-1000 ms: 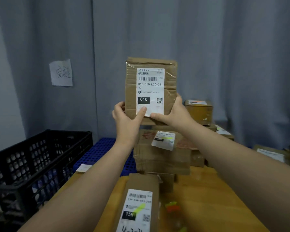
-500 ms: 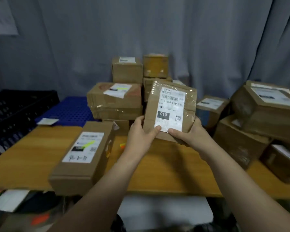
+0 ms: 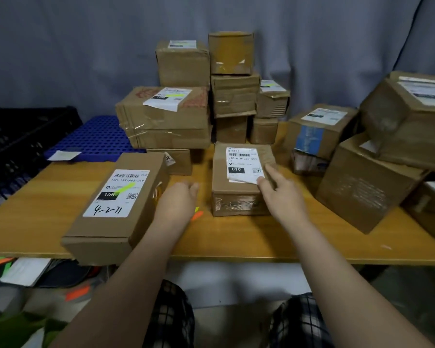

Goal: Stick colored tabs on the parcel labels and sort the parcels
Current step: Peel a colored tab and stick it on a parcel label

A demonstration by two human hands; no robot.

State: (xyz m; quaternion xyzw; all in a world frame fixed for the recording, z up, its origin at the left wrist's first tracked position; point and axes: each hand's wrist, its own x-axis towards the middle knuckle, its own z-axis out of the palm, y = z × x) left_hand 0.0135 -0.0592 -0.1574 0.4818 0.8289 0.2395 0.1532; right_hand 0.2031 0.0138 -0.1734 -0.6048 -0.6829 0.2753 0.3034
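Note:
A small brown parcel (image 3: 239, 194) with a white "010" label (image 3: 244, 163) lies flat on the wooden table (image 3: 236, 237). My right hand (image 3: 281, 192) rests on its right front corner, thumb on the label's lifted lower edge, fingers spread. My left hand (image 3: 178, 199) hovers just left of the parcel, holding nothing that shows, above yellow and orange tabs (image 3: 197, 214) that peek out under it. To the left lies a long parcel (image 3: 116, 209) whose "15H" label carries a yellow-green tab (image 3: 124, 188).
Stacked parcels (image 3: 166, 116) fill the table's back, and bigger boxes (image 3: 369, 182) crowd the right side. A blue perforated pallet (image 3: 96, 136) and a black crate (image 3: 15, 146) stand at the left. Loose tabs and paper (image 3: 25, 270) lie below the table's front edge.
The 010 parcel came down from in front of me onto the table. My left hand let go and moved left; my right hand now only rests on it.

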